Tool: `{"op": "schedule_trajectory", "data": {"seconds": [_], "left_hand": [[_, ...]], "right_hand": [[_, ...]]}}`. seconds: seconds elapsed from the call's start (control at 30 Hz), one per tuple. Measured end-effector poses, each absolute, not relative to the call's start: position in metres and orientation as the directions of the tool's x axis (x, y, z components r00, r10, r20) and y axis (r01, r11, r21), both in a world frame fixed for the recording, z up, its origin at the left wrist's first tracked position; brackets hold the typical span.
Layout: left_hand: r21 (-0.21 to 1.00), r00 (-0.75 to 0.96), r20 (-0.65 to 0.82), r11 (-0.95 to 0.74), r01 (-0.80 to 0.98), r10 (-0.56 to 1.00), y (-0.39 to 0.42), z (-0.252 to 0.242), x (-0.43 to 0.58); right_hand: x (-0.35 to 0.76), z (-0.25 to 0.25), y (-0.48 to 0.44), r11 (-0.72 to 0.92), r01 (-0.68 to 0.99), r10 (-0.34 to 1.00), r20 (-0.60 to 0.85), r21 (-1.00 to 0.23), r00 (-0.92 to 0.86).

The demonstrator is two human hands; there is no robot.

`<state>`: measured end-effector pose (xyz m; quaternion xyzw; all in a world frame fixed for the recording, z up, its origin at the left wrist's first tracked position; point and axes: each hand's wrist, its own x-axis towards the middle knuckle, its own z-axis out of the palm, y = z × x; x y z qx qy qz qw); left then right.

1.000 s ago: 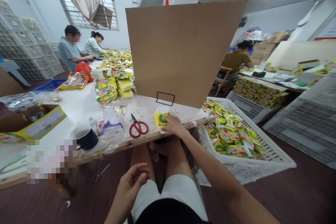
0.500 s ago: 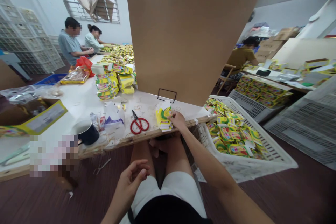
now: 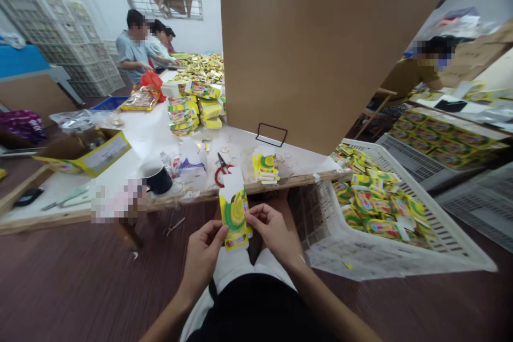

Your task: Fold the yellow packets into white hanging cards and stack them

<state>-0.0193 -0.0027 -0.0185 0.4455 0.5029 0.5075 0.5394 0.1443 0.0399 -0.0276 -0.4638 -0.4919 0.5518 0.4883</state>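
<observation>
Between my hands, above my lap, is a yellow and green printed carton (image 3: 235, 214) with a white flap standing up at its top. My left hand (image 3: 206, 248) pinches its lower left edge, thumb on the front. On the opposite edge, the fingers of my right hand (image 3: 272, 230) are closed. Beyond it, a small stack of flat cartons (image 3: 266, 166) lies near the table's front edge. Red-handled scissors (image 3: 223, 168) lie on the table, partly hidden behind the carton's flap.
A white crate (image 3: 460, 259) full of filled yellow packs stands at the right. A tall cardboard sheet (image 3: 320, 53) rises behind the wire stand (image 3: 271, 134). On the left are a dark mug (image 3: 158, 179), an open box (image 3: 104, 155) and stacked packs (image 3: 183, 115). Co-workers sit beyond.
My right hand has come back from the stack with one carton, and my left hand has closed on its other edge. The view has shifted a little to the left.
</observation>
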Motion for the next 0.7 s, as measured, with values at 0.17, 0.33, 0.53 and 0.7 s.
{"op": "schedule_trajectory", "data": {"seconds": [0.17,0.33,0.53,0.7], "left_hand": [[0.990,0.033,-0.080,0.083,-0.114,0.996,-0.004,-0.017,-0.022],[0.927,0.169,-0.052,0.110,-0.359,0.984,-0.004,-0.021,-0.020],[0.917,0.212,-0.056,0.134,-0.375,0.976,-0.006,-0.019,-0.019],[0.897,0.114,-0.139,0.174,-0.406,0.984,-0.002,-0.024,-0.018]], "right_hand": [[0.144,-0.021,0.032,-0.004,-0.094,0.999,-0.001,-0.996,-0.032],[0.140,-0.028,0.024,-0.233,-0.320,0.962,-0.170,-0.918,-0.215],[0.135,-0.023,0.018,-0.226,-0.272,0.953,-0.154,-0.936,-0.262],[0.133,-0.020,0.015,-0.186,-0.221,0.956,-0.124,-0.958,-0.267]]}}
